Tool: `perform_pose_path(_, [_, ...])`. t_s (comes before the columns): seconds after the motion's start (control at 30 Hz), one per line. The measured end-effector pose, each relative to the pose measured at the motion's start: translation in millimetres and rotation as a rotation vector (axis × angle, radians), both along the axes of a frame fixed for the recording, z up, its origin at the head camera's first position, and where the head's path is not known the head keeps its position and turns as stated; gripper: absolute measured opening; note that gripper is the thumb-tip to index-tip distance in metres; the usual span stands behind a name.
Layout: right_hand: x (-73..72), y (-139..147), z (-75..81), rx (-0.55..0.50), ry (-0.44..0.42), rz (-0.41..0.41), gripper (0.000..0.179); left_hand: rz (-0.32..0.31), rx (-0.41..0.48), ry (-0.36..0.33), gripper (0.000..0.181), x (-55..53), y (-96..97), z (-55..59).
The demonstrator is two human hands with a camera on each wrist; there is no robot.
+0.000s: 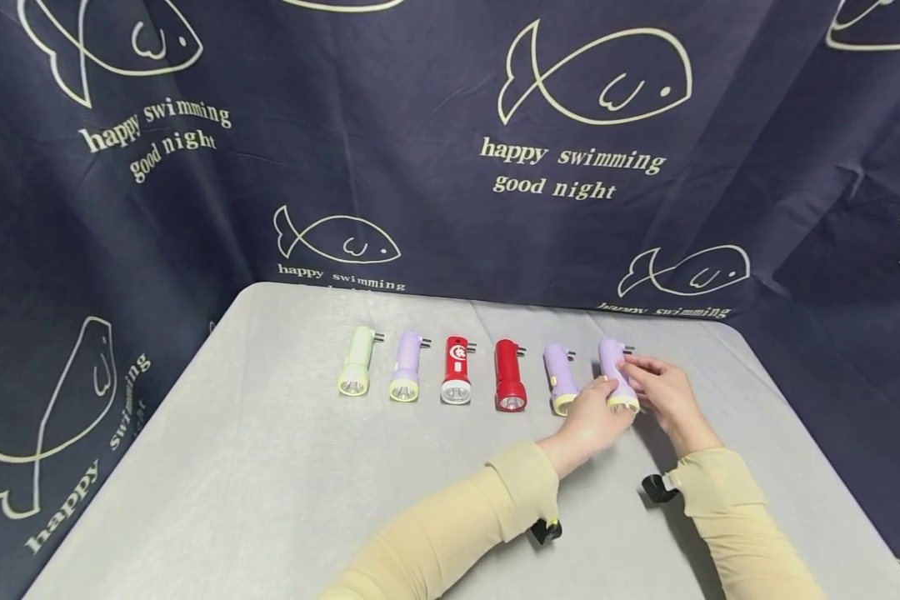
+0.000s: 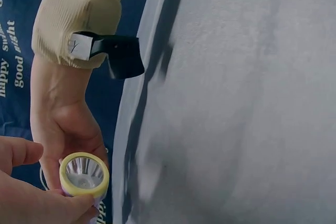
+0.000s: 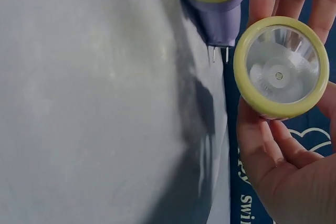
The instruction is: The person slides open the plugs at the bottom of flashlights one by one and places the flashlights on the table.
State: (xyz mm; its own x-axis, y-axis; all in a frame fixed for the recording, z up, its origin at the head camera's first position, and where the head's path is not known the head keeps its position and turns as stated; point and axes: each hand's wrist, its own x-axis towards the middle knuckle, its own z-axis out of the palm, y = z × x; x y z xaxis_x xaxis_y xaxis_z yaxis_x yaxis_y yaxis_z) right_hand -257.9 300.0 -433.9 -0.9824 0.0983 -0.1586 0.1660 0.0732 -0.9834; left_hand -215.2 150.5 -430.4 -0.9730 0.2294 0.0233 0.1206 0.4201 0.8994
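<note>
At the right end of a row lies a purple flashlight with a yellow rim and plug prongs at its far end. My left hand grips it near the lens end, coming from the left. From the other side my right hand holds its body, fingers on the upper part. The right wrist view shows its round lens facing the camera, with fingers on both sides. Just left of it is another purple flashlight, its lens end partly behind my left hand.
Further left in the row are a red flashlight, a red one with a white head, a purple one and a pale green one. All lie on a grey-covered table before a dark blue fish-print curtain.
</note>
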Motion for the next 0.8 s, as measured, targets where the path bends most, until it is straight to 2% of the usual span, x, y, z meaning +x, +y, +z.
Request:
perform_pose_path(0.17, [-2.5,2.4,-5.4,0.073,-0.025,0.013,0.006,-0.023,-0.022,-0.018,0.051,1.9,2.4,-3.3])
perform_pose_path(0.27, [-4.1,3.7,-8.9,0.132,-0.022,0.017,0.009,-0.039,-0.067,0.000,0.052,2.0,2.7,-5.7])
perform_pose_path(0.47, [-6.3,3.5,-13.2,0.228,0.009,0.026,0.044,-0.143,-0.352,0.169,0.056,1.4,1.5,-9.9])
perform_pose_path(0.53, [-6.9,2.7,-14.3,0.251,0.014,0.031,0.050,-0.179,-0.433,0.200,0.057,2.1,1.0,-10.8])
perform_pose_path(0.67, [-7.3,1.2,-15.5,0.278,0.011,0.042,0.056,-0.214,-0.497,0.212,0.059,4.3,-0.2,-10.9])
perform_pose_path(0.8, [-7.1,-0.5,-15.5,0.287,0.005,0.042,0.057,-0.217,-0.526,0.226,0.058,4.7,-0.9,-10.5])
